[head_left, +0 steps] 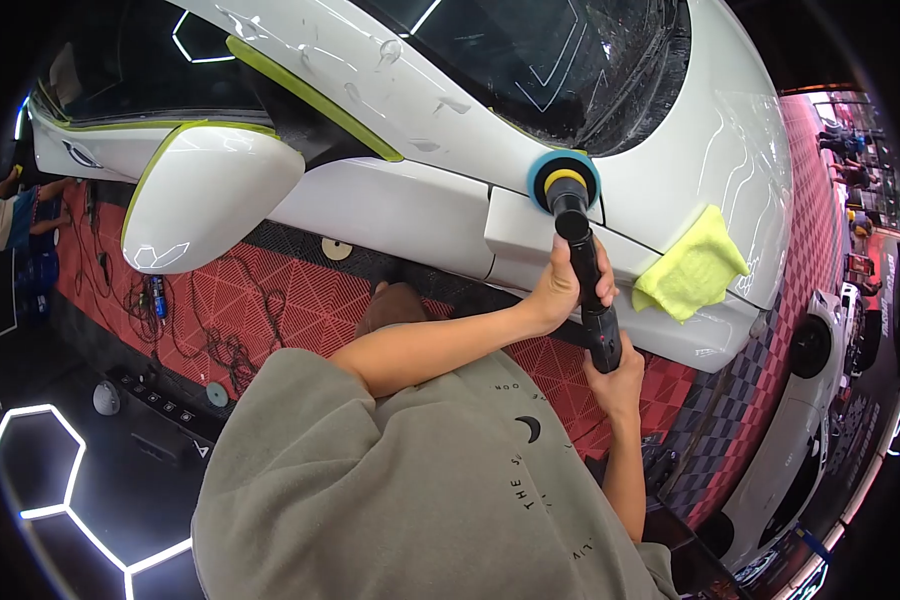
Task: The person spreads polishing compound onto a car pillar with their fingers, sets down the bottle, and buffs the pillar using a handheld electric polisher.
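Note:
A black handheld polisher (pixel 571 222) with a round blue pad (pixel 537 184) and a yellow ring behind it is in both hands. Its pad is at the white car's fender (pixel 530 217), close to the lower corner of the windshield; whether it presses on the paint I cannot tell. My left hand (pixel 568 285) is closed round the body behind the head. Further back, my right hand (pixel 616 378) grips the rear end of the handle. A yellow-green microfiber cloth (pixel 692 264) lies draped over the fender, to the right of the polisher.
Green masking tape (pixel 315 100) edges the window and the side mirror (pixel 210 190), which juts out at left. Cables (pixel 232 355) and a blue bottle (pixel 158 297) lie on the red tiled floor. A second white car (pixel 785 440) stands at right. Another person (pixel 15 215) is at far left.

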Demonstrator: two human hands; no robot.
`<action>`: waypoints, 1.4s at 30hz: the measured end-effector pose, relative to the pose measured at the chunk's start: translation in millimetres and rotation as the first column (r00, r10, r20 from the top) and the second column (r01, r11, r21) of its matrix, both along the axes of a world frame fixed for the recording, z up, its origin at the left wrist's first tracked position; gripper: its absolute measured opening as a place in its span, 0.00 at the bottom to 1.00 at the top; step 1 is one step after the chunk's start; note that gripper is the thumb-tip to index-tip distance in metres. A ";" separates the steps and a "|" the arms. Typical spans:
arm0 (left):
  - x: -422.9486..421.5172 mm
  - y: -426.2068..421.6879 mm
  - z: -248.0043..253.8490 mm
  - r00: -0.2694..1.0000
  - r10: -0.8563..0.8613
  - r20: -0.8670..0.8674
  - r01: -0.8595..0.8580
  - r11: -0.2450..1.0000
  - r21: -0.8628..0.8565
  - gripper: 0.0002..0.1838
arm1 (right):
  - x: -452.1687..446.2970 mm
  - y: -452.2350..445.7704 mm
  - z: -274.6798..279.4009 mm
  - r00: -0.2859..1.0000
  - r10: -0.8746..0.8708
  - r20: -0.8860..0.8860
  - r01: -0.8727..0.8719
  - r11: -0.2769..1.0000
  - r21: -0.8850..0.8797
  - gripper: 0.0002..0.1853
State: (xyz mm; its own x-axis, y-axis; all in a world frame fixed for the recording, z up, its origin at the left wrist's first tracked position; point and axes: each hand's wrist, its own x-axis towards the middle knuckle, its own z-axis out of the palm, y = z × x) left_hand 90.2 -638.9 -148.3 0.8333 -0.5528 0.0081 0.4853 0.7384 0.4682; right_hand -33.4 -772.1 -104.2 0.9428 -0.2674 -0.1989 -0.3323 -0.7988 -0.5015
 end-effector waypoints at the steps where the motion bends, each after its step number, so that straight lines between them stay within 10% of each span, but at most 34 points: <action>1: -0.7 -6.4 -1.0 1.000 -0.004 0.000 0.004 1.000 -0.005 0.43 | -2.7 -6.3 -0.4 1.000 -0.013 -0.017 0.014 1.000 0.012 0.16; 11: 9.8 -45.8 9.9 0.992 -0.119 -0.051 0.122 0.991 0.059 0.40 | -11.3 -37.2 -1.6 0.996 -0.078 -0.040 0.085 0.972 0.219 0.14; 42: 150.0 195.2 136.5 0.858 0.495 0.141 -0.509 0.857 0.087 0.38 | 183.4 174.2 75.7 0.944 0.311 0.115 -0.325 0.802 0.501 0.10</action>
State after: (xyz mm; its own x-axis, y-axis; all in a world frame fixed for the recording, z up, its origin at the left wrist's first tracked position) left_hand 240.2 -443.7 -11.7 0.9950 -0.0624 0.0774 0.0042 0.8044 0.5940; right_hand 150.0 -598.0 -28.5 0.9640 0.1797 -0.1961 -0.0857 -0.4880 -0.8686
